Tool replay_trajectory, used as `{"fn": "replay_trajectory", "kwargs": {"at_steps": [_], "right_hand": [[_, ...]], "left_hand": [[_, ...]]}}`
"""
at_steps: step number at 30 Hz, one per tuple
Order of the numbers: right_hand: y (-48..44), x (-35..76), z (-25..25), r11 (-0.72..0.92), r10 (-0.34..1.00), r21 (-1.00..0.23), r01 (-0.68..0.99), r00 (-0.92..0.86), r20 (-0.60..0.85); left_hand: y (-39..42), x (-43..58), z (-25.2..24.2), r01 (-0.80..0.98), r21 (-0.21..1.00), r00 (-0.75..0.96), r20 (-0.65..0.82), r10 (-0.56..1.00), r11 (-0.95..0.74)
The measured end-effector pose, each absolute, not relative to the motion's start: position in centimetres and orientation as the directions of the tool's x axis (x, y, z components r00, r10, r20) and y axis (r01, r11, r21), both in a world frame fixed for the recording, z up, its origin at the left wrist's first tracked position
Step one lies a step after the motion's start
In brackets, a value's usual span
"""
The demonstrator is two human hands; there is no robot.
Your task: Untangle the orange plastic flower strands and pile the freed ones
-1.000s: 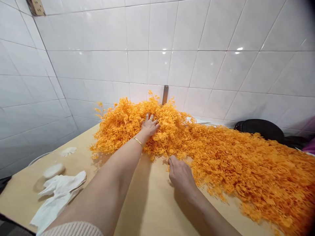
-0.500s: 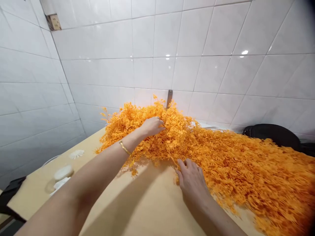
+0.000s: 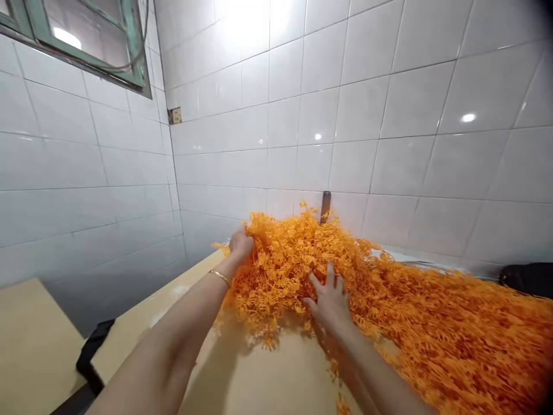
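Sprigs: The orange sprigs (image 3: 302, 271) are lying bunched in a tall mound just below the bracket (image 3: 325, 206) and are trailing off to its right in a long, thick drift along the table (image 3: 147, 305).

Progress: The part directly below the bracket is gathering into a steep mound, while the drift to the right of the bracket is lying loose and spread out.

Left hand: The left hand (image 3: 239, 243), with a gold bangle (image 3: 220, 278) at its wrist, is clenching on the sprigs at the mound's edge, left of the bracket, its fingertips hidden among them.

Right hand: The right hand (image 3: 332, 302) is open below the bracket, its fingers spreading over the mound and grasping nothing that shows.

Changes: Compared with the earlier frame, the left hand is sitting farther left, at the mound's edge, and the right hand is reaching farther onto the sprigs. The view is turning left.

Surroundings: Wall tiles (image 3: 280, 115) are rising behind the bracket, with a socket (image 3: 175, 115) and a window (image 3: 86, 40) up to its left and a black bag (image 3: 525, 279) off to its right.
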State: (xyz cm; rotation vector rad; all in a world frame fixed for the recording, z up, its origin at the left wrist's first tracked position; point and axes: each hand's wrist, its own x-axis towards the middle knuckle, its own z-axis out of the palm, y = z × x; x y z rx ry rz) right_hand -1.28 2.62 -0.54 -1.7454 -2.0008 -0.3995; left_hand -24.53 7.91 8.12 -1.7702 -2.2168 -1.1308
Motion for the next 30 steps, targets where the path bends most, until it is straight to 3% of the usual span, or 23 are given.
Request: {"fn": "replay_trajectory", "kwargs": {"at_steps": [4,7,9,12,14,17,20,22,24,26,30], "right_hand": [[3.9,-3.1,-1.7,0.151,0.839,-0.076,0.986,-0.087,0.536],[4.8,-3.6,-2.0,0.178,0.846,-0.130,0.975,-0.085,0.526],[5.3,-3.4,-2.2,0.219,0.858,-0.176,0.960,-0.104,0.503],[5.6,-1.9,-2.7,0.292,0.872,-0.220,0.931,-0.165,0.461],[5.7,-0.4,-2.7,0.356,0.865,-0.234,0.905,-0.224,0.450],[5.4,2.0,-1.2,0.428,0.853,-0.301,0.852,-0.270,0.447],[4.6,2.6,2.6,0.345,0.852,-0.431,0.834,-0.086,0.516],[3.6,1.4,5.6,0.337,0.749,-0.462,0.821,0.064,0.660],[2.5,-0.8,8.2,0.454,0.592,-0.383,0.805,0.049,0.804],[1.7,-3.4,9.7,0.543,0.517,-0.261,0.799,-0.073,0.853],[2.1,-7.6,9.4,0.500,0.569,-0.064,0.863,-0.272,0.776]], "left_hand": [[9.3,-24.2,12.9,0.826,0.563,-0.441,0.630,0.639,0.015],[9.4,-22.5,15.3,0.782,0.573,-0.439,0.785,0.438,-0.243],[8.6,-20.8,14.7,0.788,0.484,-0.350,0.861,0.369,-0.381],[6.6,-18.6,10.2,0.837,0.219,-0.005,0.919,0.394,-0.501],[5.3,-18.2,6.2,0.842,0.069,0.232,0.850,0.474,-0.535],[3.8,-18.9,1.9,0.873,-0.019,0.335,0.749,0.571,-0.488],[2.8,-19.5,0.5,0.874,-0.103,0.410,0.679,0.609,-0.474],[2.2,-19.2,0.4,0.854,-0.166,0.475,0.638,0.606,-0.493],[1.7,-18.5,0.0,0.828,-0.212,0.529,0.602,0.598,-0.519],[1.3,-17.6,-0.9,0.806,-0.235,0.567,0.569,0.596,-0.543],[1.3,-16.5,-2.9,0.781,-0.254,0.613,0.491,0.619,-0.571]]}}
